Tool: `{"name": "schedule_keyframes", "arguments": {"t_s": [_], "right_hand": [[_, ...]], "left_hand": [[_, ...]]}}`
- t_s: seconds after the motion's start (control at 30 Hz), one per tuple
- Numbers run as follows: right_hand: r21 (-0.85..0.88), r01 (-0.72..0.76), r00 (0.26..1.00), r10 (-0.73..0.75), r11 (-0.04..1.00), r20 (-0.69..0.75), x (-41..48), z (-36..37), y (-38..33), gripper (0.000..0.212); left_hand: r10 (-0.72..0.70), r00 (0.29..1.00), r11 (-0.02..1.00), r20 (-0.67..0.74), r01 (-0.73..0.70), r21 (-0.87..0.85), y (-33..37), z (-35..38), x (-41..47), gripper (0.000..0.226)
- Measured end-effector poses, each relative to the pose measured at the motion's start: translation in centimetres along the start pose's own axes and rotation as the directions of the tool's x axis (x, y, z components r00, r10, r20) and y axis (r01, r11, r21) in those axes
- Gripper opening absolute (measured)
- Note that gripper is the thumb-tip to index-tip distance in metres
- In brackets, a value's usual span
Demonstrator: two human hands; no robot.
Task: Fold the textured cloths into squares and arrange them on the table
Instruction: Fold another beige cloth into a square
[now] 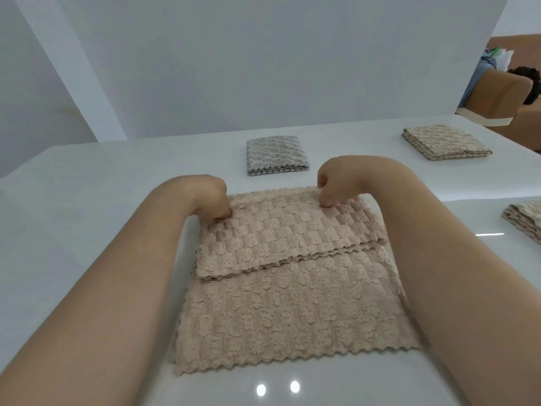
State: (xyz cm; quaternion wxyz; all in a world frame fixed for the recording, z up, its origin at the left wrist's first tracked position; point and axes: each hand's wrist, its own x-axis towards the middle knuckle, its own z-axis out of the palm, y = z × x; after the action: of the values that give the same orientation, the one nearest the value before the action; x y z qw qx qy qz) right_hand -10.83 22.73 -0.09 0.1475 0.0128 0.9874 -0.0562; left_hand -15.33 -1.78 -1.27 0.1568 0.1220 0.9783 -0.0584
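While my left hand (212,197) and right hand (333,183) grip the beige cloth (292,303) at its far fold, one near each corner, my knuckles hide most of the fingertips. That cloth lies half-folded on the white table (87,200). Beyond it sit a folded grey cloth (276,155) and a folded tan cloth (445,142), and to its right a cream cloth (524,218) is cut off.

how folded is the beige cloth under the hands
Partly folded: the beige textured cloth has its far half doubled over, near half flat.
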Motion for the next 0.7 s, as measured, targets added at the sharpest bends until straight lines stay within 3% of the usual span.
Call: {"name": "schedule_keyframes", "arguments": {"t_s": [0.23, 0.5, 0.6, 0.7], "right_hand": [[0.067, 0.038, 0.999, -0.038, 0.997, -0.01, -0.4, -0.5, 0.6, 0.022], [0.054, 0.075, 0.997, -0.074, 0.996, -0.017, -0.6, -0.6, 0.9, 0.027], [0.066, 0.075, 0.997, -0.073, 0.995, -0.024, -0.7, -0.8, 1.3, 0.039], [0.078, 0.09, 0.995, -0.087, 0.993, -0.041, -0.8, -1.0, 1.5, 0.035]], "left_hand": [[0.054, 0.998, 0.988, -0.014, -0.055, -0.146, -0.8, -1.7, -1.5, 0.025], [0.047, 0.999, 0.986, -0.001, -0.047, -0.157, -1.3, -1.9, -2.1, 0.031], [0.06, 0.998, 0.985, -0.031, -0.065, -0.16, -1.1, -2.1, -2.2, 0.021], [0.072, 0.995, 0.98, -0.063, -0.082, -0.182, -1.2, -2.4, -2.4, 0.013]]}}
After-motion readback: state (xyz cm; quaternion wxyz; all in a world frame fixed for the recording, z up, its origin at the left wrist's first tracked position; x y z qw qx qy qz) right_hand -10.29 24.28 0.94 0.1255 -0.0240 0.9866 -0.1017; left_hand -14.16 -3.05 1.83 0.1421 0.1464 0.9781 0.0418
